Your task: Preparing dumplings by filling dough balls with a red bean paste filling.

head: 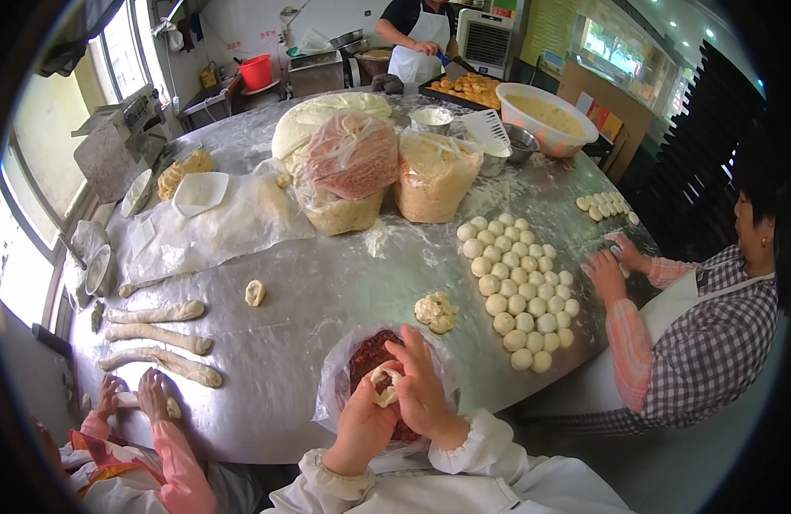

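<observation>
A small dough wrapper (387, 387) sits cupped between my hands, its edge gathered around a dark red filling. My left hand (364, 417) holds it from below and the left. On the right side, the fingers of my right hand (422, 392) touch its rim. Both hands are above a plastic-lined container (334, 385) of dark red filling (369, 353), which they partly cover. Just beyond it lies a lump of pale dough (436, 312). A single small dough piece (254, 293) rests farther left on the metal table (273, 360).
Rows of dough balls (524, 283) lie to my right, beside a co-worker's hands (604, 270). At left, another person's hands (138, 395) work dough near several dough ropes (154, 315). Filled plastic bags (437, 177) stand at the centre; a person (421, 38) tends a tray (466, 90) behind.
</observation>
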### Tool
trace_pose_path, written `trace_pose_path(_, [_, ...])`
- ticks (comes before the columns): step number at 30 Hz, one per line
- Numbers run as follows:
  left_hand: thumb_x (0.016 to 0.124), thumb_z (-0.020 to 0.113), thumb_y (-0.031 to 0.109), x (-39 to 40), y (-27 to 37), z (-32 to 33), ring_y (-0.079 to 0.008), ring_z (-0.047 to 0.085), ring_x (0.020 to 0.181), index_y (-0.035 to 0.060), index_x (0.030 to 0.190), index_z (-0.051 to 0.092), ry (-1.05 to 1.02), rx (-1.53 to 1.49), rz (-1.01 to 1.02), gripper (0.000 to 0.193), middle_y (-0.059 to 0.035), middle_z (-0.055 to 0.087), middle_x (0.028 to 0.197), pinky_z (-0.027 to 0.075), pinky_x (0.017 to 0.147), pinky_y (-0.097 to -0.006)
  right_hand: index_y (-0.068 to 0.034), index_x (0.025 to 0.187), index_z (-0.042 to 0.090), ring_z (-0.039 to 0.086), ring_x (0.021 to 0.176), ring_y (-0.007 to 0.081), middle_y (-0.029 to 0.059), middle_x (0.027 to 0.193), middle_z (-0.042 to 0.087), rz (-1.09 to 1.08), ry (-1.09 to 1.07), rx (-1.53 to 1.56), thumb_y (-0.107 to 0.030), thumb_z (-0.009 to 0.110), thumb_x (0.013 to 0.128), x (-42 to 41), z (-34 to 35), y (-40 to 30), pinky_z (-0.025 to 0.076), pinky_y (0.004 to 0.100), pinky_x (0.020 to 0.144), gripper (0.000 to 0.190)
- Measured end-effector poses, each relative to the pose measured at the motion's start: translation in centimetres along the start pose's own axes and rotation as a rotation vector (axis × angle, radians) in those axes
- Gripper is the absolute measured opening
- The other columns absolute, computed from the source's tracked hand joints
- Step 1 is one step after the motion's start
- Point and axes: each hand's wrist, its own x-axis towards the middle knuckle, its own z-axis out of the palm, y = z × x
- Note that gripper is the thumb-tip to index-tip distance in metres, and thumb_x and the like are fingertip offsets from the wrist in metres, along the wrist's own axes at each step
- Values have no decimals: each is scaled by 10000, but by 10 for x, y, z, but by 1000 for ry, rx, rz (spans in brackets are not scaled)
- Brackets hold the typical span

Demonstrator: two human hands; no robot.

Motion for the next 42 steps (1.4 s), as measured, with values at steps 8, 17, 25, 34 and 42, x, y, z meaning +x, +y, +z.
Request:
trace_pose_path(8, [1022,349,155,-4,-8,3,-237,462,1260,26,1363,378,129,96,-68,365,-127,470,1332,380,1072,-365,-81,1118,589,400,1330,402,76,1133,665,-128,-161,-276,-213,472,971,-7,0,0,139,545,1121,230])
trace_pose_path(17, [974,341,48,-4,-5,9,-255,498,1222,26,1360,387,116,-126,-128,390,-143,480,1326,422,1034,-368,-89,982,621,467,1295,347,27,987,691,-34,-70,-171,-143,480,968,-2,-3,-3,259,512,1098,151])
trace_pose_path(25, [974,330,48,-2,-7,7,-259,477,1256,10,1375,363,131,115,-90,403,-162,462,1353,403,1056,-383,-57,986,617,534,1223,352,81,928,692,-111,-23,-216,-173,475,997,-3,8,-5,338,474,1065,183])
trace_pose_path(34, [997,408,82,-8,-11,8,-201,542,1135,-22,1202,577,210,878,398,286,-130,627,1156,432,968,-372,17,1441,288,209,1431,284,209,1501,298,256,-123,378,-381,316,1039,-5,6,-10,179,379,1154,566])
trace_pose_path(42, [1030,256,426,1,-1,8,-351,244,1377,-23,1389,408,-23,1465,799,594,-235,305,1471,264,1096,-445,2,1187,535,624,961,214,181,1169,598,427,-120,218,-355,461,1007,-5,8,-21,510,313,776,406])
